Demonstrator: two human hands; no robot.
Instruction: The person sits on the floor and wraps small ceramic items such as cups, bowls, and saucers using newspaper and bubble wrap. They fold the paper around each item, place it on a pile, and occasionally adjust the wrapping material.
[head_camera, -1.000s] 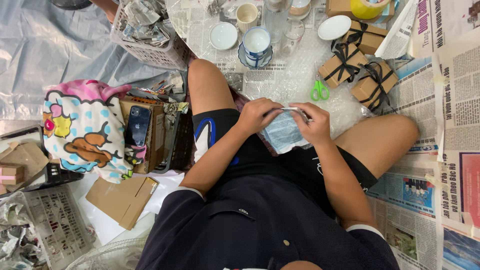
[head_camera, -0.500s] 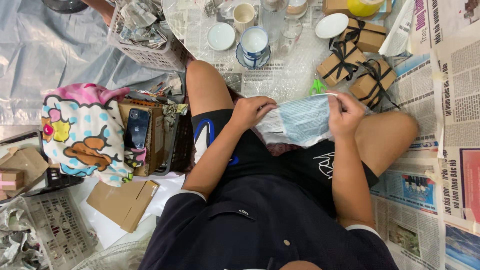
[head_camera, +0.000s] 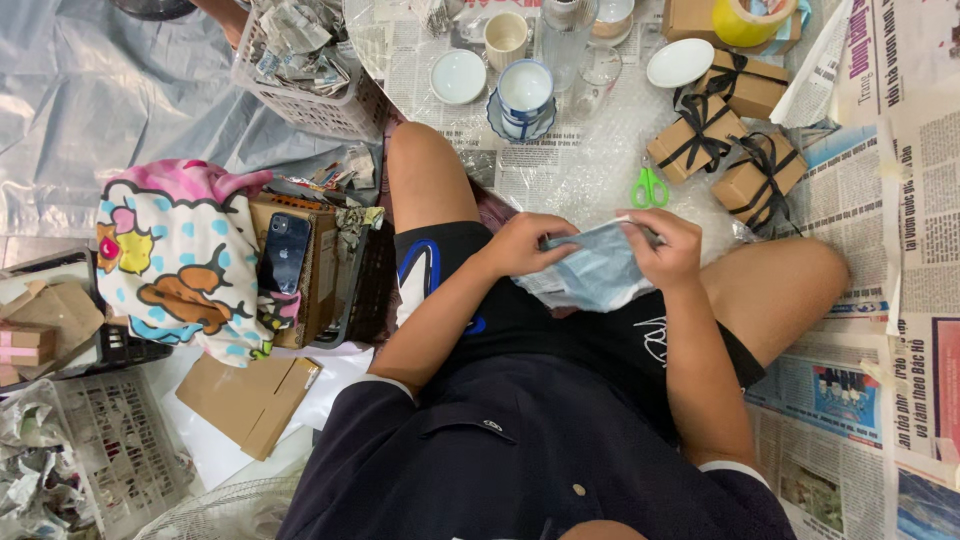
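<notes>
Two hands pinch one crumpled pale-blue sheet of wrapping paper above the lap: left hand on its left edge, right hand on its right. Its long axis runs left to right. Beyond the right hand lie three brown ribbon-tied gift boxes and one pair of green-handled scissors. Half a second ago the sheet was spread wider; now it is bunched narrower.

Left hand and right hand grip a blue-grey sheet over the lap.
</notes>
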